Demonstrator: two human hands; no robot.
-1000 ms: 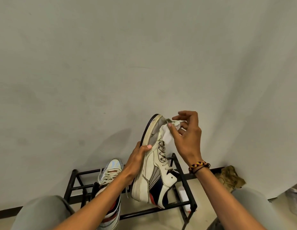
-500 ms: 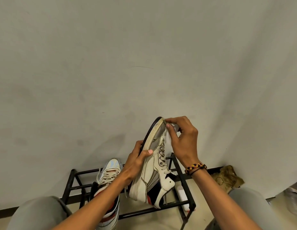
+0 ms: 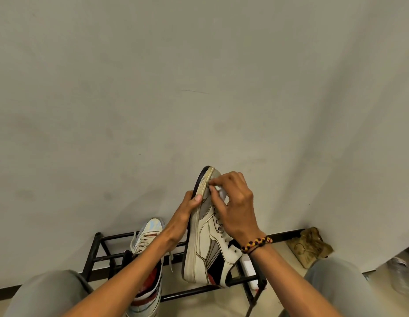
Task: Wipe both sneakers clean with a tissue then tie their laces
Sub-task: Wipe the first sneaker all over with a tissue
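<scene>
Though partly hidden, rack (image 3: 100,244) against wall (image 3: 199,76).

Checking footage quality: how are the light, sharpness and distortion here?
Head view: dim, even, yellowish light without glare; the cream leather sneaker and right hand look sharp; the black metal rack and wall base bow from wide-angle distortion; the small white tissue is mostly hidden.

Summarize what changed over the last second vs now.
The right hand brought the tissue from just off the toe down onto the held sneaker, pressing near the sole edge. The left hand still grips the sole; the other sneaker stays on the rack.
</scene>
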